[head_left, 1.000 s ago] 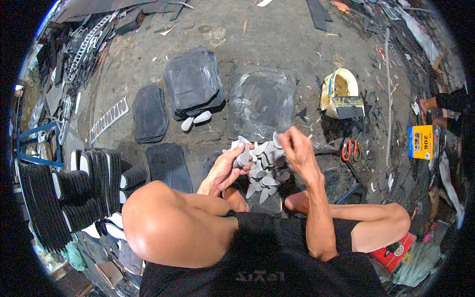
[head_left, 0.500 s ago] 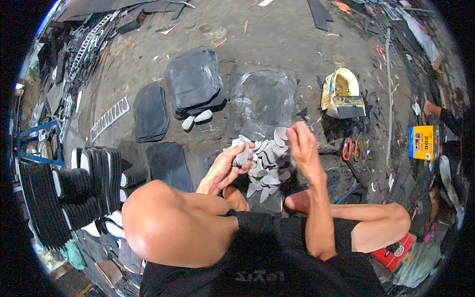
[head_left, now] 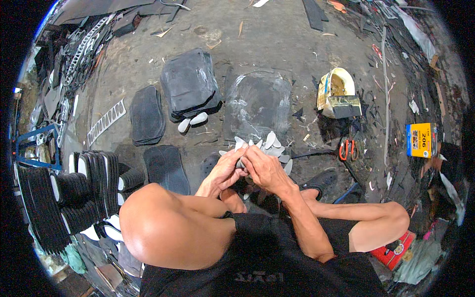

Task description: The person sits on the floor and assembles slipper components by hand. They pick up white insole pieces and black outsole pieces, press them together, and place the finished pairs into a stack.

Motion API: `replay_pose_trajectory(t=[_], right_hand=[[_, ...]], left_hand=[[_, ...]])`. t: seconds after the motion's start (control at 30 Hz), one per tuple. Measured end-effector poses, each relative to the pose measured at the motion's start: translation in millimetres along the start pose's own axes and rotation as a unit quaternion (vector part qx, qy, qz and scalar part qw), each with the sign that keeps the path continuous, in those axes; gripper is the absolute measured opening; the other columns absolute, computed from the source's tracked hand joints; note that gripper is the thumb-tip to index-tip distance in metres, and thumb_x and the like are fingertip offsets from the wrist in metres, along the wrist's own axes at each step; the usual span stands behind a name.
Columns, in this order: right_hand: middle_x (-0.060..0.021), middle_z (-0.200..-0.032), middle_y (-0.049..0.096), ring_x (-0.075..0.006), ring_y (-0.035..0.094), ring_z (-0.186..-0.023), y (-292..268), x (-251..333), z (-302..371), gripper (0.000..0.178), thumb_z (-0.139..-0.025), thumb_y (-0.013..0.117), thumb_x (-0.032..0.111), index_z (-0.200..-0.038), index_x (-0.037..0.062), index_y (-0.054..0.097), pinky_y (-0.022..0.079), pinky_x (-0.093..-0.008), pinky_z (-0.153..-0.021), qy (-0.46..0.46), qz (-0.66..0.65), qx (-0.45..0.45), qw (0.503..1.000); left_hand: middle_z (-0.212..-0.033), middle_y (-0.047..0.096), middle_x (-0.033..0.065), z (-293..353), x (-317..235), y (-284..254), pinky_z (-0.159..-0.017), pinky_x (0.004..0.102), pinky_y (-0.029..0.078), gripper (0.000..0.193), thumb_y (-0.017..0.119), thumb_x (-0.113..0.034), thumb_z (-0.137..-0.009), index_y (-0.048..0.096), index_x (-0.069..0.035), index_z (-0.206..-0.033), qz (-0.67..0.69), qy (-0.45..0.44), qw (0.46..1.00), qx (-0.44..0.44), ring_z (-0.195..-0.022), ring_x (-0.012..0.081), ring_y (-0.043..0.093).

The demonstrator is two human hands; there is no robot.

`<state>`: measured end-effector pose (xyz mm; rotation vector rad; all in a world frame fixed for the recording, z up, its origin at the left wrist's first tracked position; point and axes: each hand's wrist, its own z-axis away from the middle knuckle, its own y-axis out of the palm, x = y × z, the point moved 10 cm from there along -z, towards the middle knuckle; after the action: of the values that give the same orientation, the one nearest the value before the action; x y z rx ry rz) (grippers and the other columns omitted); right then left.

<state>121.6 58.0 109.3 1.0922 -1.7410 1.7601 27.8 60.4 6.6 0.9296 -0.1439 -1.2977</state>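
Pale grey, teardrop-shaped pads [head_left: 271,140] lie in a loose pile between my feet, partly covered by my hands. My left hand [head_left: 221,172] is closed round a few of these pads, and one pad's tip [head_left: 240,142] pokes up past its fingers. Close against it, my right hand [head_left: 268,171] bends its fingers in a pinch at the held pads. Its fingertips meet the left fingers, so how much of a pad each grips is partly hidden. Two similar white pads [head_left: 199,119] rest apart, by a stack of dark sheets [head_left: 189,84].
Black insole shapes with white ends [head_left: 96,185] stand in rows at the left. Dark flat sheets [head_left: 167,170] lie nearby. A cut-open plastic container [head_left: 337,91], orange-handled scissors [head_left: 348,149] and a yellow-and-blue box [head_left: 421,140] are at the right. Scraps litter the floor's edges.
My right hand has come down and left from above the pile to meet my left hand. The view has shifted slightly, and the hands now cover more of the pile.
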Motion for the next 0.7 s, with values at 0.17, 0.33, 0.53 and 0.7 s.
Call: replay_pose_trajectory(t=[0.17, 0.33, 0.53, 0.7], right_hand=[[-0.0249, -0.095, 0.061, -0.0470, 0.064, -0.090, -64, -61, 5, 0.024, -0.109, 0.057, 0.022, -0.105, -0.0009, 0.059, 0.051, -0.0532, -0.072, 0.113, 0.020, -0.154, 0.981], [-0.0231, -0.093, 0.067, -0.0498, 0.066, -0.087, -71, -74, 13, 0.032, -0.107, 0.064, 0.031, -0.103, 0.0000, 0.060, 0.050, -0.0586, -0.079, 0.173, 0.087, -0.019, 0.981], [-0.0222, -0.094, 0.070, -0.0466, 0.069, -0.090, -37, -71, 12, 0.039, -0.102, 0.073, 0.036, -0.101, -0.0008, 0.063, 0.053, -0.0533, -0.079, 0.158, 0.048, -0.016, 0.986], [-0.0197, -0.102, 0.063, -0.0420, 0.065, -0.093, -18, -4, -7, 0.048, -0.098, 0.076, 0.046, -0.108, 0.0012, 0.061, 0.053, -0.0521, -0.078, 0.060, -0.051, 0.060, 0.995]], left_hand=[[-0.104, 0.065, 0.0044, -1, -9, 4, -0.057, 0.0218, 0.045, 0.033, 0.066, -0.032, -0.110, 0.065, -0.004, -0.128, -0.010, 0.022, 0.999, 0.027, -0.072, 0.0114, 0.056], [-0.109, 0.068, 0.0062, -15, 2, -17, -0.074, 0.0318, 0.056, 0.041, 0.058, -0.038, -0.114, 0.069, -0.005, -0.135, -0.260, 0.037, 0.964, -0.035, -0.087, 0.0161, 0.066], [-0.112, 0.073, 0.0082, -2, -53, -16, -0.100, 0.0409, 0.053, 0.048, 0.046, -0.042, -0.117, 0.076, -0.008, -0.131, -0.507, 0.275, 0.809, -0.109, -0.104, 0.0242, 0.069], [-0.103, 0.070, 0.0067, -12, -20, -19, -0.086, 0.0384, 0.056, 0.050, 0.049, -0.050, -0.114, 0.074, -0.007, -0.117, -0.198, 0.041, 0.977, -0.074, -0.097, 0.0200, 0.067]])
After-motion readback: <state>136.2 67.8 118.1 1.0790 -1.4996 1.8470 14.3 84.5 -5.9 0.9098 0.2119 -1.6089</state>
